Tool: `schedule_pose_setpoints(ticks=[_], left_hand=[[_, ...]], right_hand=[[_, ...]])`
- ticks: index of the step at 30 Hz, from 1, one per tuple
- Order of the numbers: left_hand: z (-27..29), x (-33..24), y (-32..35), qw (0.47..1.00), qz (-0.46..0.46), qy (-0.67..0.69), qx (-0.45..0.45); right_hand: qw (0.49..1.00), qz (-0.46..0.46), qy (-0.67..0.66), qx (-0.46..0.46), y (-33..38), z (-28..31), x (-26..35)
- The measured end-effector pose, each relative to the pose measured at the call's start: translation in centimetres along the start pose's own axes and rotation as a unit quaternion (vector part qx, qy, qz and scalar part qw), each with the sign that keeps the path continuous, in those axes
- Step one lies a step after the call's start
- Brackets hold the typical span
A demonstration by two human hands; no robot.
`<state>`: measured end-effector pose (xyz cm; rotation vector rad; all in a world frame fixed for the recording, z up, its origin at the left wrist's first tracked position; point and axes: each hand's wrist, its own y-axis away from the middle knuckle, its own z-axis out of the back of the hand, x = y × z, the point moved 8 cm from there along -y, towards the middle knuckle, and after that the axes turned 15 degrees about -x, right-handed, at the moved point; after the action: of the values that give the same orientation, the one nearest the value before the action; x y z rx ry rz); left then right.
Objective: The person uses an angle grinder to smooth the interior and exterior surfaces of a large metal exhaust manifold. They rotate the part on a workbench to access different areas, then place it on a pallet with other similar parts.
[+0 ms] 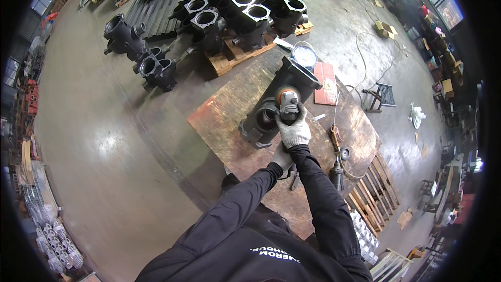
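Observation:
On the worn metal-topped table point(219, 120) lies a black cast-metal pipe body point(274, 91) with a square flange at its far end and round openings. Held over its middle is an angle grinder point(289, 105), its orange-red disc against or just above the casting. My right hand point(296, 129), in a pale grey glove, is closed around the grinder's head. Close behind it my gloved left hand point(282, 157) grips the rear of the grinder; its fingers are mostly hidden by my right hand and wrist.
Right of my hands lie a long thin-tipped tool point(334, 133), a small disc point(345, 154) and a dark power tool point(336, 175). A red panel point(325, 86) and a white pail point(304, 56) stand near the far edge. Similar castings point(242, 5) crowd wooden pallets point(240, 58) beyond.

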<state>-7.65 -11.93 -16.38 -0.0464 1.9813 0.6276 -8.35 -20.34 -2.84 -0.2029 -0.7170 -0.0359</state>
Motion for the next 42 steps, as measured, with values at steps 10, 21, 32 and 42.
schedule_pose_setpoints(ticks=[10,21,32,42], left_hand=[[-0.2,-1.7,0.1,0.999,-0.025,-0.046,0.002],[0.1,-3.3,2.2,0.989,-0.097,-0.112,-0.023],[-0.5,0.7,2.7,0.999,0.027,0.016,-0.024],[0.4,4.3,2.5,0.985,-0.046,-0.139,0.088]], right_hand=[[0.999,0.032,0.012,-0.005,-0.3,-0.4,1.0],[0.999,0.046,-0.028,0.006,0.8,0.7,2.5],[0.997,0.001,0.032,-0.069,1.9,1.9,-1.9],[0.997,-0.057,0.027,-0.055,4.0,1.7,-3.4]])
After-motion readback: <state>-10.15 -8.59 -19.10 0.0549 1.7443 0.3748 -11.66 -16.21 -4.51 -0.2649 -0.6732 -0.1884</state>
